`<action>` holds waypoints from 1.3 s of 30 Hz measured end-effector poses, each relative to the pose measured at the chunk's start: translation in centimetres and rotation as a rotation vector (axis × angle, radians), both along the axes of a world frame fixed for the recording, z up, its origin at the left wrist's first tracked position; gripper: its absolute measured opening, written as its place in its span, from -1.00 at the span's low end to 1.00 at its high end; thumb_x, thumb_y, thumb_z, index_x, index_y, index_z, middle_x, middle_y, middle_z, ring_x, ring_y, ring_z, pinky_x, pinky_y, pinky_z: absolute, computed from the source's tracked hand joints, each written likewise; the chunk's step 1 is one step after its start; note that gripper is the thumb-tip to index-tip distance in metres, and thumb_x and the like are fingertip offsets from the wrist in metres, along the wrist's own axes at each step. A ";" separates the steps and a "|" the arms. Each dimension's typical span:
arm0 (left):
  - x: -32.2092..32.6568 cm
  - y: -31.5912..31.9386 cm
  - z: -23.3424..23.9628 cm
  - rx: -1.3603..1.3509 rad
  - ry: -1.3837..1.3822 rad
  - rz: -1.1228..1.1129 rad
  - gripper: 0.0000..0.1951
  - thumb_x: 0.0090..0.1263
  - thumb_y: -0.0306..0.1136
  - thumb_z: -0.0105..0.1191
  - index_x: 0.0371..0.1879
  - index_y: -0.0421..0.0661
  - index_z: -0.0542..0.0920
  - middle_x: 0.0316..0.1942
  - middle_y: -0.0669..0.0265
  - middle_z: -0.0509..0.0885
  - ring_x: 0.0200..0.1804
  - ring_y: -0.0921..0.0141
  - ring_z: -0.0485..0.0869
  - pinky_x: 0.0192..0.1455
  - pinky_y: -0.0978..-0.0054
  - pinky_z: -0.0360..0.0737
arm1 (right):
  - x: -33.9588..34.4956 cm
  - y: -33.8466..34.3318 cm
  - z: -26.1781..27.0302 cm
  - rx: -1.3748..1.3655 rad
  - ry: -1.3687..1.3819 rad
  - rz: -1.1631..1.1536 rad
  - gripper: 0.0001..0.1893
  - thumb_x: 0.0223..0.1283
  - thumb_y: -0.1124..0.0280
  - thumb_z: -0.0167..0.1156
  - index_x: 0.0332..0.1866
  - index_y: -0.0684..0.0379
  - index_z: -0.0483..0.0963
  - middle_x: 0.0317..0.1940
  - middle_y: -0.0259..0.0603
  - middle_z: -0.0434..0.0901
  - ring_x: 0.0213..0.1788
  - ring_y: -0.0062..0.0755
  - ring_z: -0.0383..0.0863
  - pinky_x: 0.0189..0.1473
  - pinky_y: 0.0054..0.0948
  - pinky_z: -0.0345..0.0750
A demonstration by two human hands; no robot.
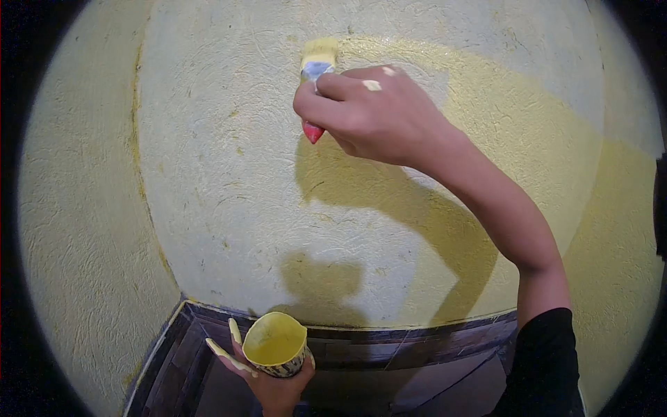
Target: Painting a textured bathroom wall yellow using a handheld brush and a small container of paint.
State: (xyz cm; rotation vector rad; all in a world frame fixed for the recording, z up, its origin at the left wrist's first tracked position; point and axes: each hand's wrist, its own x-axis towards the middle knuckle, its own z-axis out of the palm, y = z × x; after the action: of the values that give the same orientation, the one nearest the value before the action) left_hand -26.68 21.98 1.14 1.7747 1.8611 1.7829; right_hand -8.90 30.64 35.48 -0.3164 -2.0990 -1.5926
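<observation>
Near the top centre, my right hand [370,112] grips a flat paintbrush [318,68] by its handle, whose red tip sticks out below my fingers. The pale yellow bristles rest against the textured wall [234,172], at the left end of a band of wet yellow paint [406,48]. Low in the view, my left hand [281,388] holds a patterned cup [284,367] with yellow paint [273,346] inside, two of its fingers spread out to the left. Paint marks both hands. The inside of the cup is coated yellow.
A wall corner [138,151] runs down the left side. Dark tile trim [354,346] borders the wall's bottom edge and turns at the corner. Fresher yellow paint covers the right part of the wall. Shadows of my arm and head fall across the wall.
</observation>
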 end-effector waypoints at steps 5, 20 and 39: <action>0.4 0.2 -0.8 0.132 -0.292 -0.128 0.29 -0.30 -0.22 0.52 0.43 -0.22 -0.14 0.39 -0.12 0.00 0.35 0.17 0.25 0.42 0.16 0.22 | 0.3 -1.4 -1.3 -0.070 0.004 0.026 -0.91 0.11 0.47 0.09 -0.27 0.04 0.44 -0.46 -0.24 0.60 -0.47 -0.18 0.66 -0.54 -0.21 0.57; 3.2 0.9 -1.1 0.178 -0.060 -0.587 0.17 -0.09 -0.26 0.54 0.44 -0.33 -0.05 0.21 0.10 0.48 0.25 0.24 0.49 0.32 0.33 0.41 | 5.5 -11.6 -16.7 -1.240 0.167 0.312 -0.81 -0.15 0.55 0.36 -0.33 0.16 0.65 -0.57 -0.25 0.57 -0.67 -0.44 0.58 -0.64 -0.50 0.49; 5.6 1.1 -1.4 0.198 -0.129 -0.745 0.18 -0.08 -0.20 0.53 0.45 -0.30 -0.05 0.23 0.07 0.48 0.16 0.19 0.55 0.22 0.27 0.43 | 5.6 -8.0 -16.5 -1.619 -0.044 -0.028 -0.80 0.07 0.32 0.30 -0.25 0.10 0.47 -0.49 -0.14 0.51 -0.43 -0.01 0.58 -0.44 -0.12 0.47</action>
State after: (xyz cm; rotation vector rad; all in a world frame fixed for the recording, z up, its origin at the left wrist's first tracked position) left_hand -21.13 23.08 -0.21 1.9755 0.8085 1.7303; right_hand -3.27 22.62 18.93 -0.7650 -2.8871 0.4507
